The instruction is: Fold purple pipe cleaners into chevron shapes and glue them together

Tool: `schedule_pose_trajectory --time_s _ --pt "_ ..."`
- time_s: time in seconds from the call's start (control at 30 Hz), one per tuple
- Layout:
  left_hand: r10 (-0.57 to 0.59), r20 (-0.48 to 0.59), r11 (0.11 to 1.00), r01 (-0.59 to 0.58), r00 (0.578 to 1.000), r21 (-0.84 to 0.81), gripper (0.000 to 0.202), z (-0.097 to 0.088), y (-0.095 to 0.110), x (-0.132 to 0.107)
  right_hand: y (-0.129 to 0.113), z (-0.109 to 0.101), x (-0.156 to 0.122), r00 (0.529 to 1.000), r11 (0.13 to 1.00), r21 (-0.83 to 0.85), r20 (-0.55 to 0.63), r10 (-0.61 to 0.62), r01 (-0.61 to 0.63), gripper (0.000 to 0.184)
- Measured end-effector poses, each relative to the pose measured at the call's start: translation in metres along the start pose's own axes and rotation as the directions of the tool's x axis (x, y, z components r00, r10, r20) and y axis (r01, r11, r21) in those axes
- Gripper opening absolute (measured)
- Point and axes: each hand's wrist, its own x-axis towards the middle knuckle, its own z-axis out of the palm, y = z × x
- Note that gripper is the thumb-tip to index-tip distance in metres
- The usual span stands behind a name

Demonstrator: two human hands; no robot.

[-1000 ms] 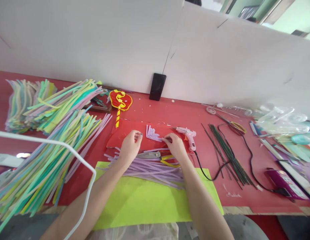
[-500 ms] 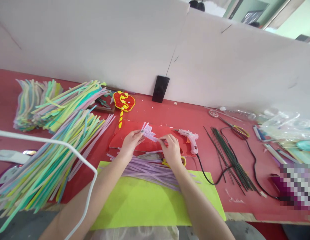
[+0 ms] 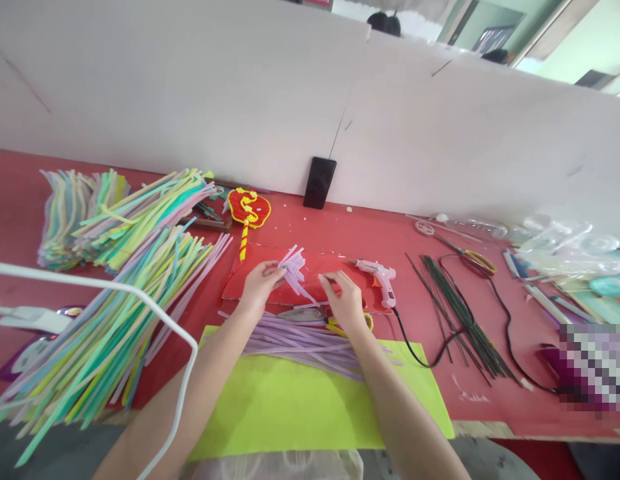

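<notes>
My left hand (image 3: 264, 285) pinches a small bunch of folded lilac pipe cleaners (image 3: 293, 268), whose bent ends fan out to the right above a red board (image 3: 240, 287). To the right of the bunch, my right hand (image 3: 344, 299) is apart from it, with thumb and forefinger parted and nothing visible between them. Just below both hands lie scissors (image 3: 304, 315) with yellow handles, partly covered by my right wrist. Loose lilac pipe cleaners (image 3: 295, 340) spread over the upper edge of a lime-green sheet (image 3: 290, 407).
A pink glue gun (image 3: 381, 277) with a black cord lies right of my hands. Dark green stems (image 3: 455, 313) and more scissors (image 3: 475, 259) are farther right. Bundles of coloured pipe cleaners (image 3: 120, 313) fill the left. A phone (image 3: 320, 182) leans on the white partition (image 3: 190, 100); a red-and-yellow fan shape (image 3: 250, 210) lies nearby.
My right hand has let go of the long ends of the lilac pipe cleaners and come away. The bunch in my left hand now points lower right. The view has shifted slightly.
</notes>
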Motion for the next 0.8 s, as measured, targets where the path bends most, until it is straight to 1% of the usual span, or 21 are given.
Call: schedule_pose_trajectory --time_s 0.1,0.2,0.27,0.37,0.43,0.53,0.67,0.73,0.8 --pt "-0.02 0.036 1.0 0.019 0.999 0.023 0.028 0.0 0.002 0.0 -0.001 -0.005 0.008 0.993 0.992 0.058 -0.035 0.113 -0.111 0.028" --pt "-0.023 0.083 0.998 0.019 0.996 0.054 0.032 0.001 0.003 -0.003 -0.006 -0.006 0.018 0.974 0.963 0.145 0.013 0.227 -0.227 0.032" --pt "-0.026 0.116 0.997 0.018 0.993 0.072 0.035 0.001 0.003 -0.005 -0.009 -0.004 0.021 0.961 0.931 0.239 0.05 0.271 -0.275 0.036" --pt "-0.034 0.153 0.996 0.02 0.988 0.092 0.038 0.003 0.003 -0.007 -0.01 0.002 0.019 0.947 0.884 0.348 0.045 0.318 -0.313 0.042" --pt "-0.03 0.17 0.994 0.013 0.985 0.105 0.038 0.003 0.002 -0.007 -0.009 0.004 0.016 0.94 0.858 0.391 0.067 0.334 -0.333 0.043" --pt "-0.017 0.211 0.988 -0.017 0.977 0.157 0.039 0.002 0.0 -0.006 -0.008 0.005 0.011 0.936 0.834 0.426 0.14 0.323 -0.351 0.039" --pt "0.02 0.295 0.96 -0.102 0.955 0.262 0.042 0.001 -0.001 -0.005 -0.006 0.006 0.009 0.928 0.802 0.469 0.232 0.292 -0.37 0.034" --pt "0.04 0.325 0.952 -0.134 0.945 0.274 0.042 0.001 -0.001 -0.006 -0.003 0.007 0.009 0.925 0.794 0.48 0.258 0.279 -0.374 0.032" --pt "0.049 0.355 0.956 -0.148 0.933 0.255 0.044 0.003 -0.002 -0.007 0.0 0.008 0.009 0.926 0.791 0.486 0.258 0.276 -0.371 0.031"
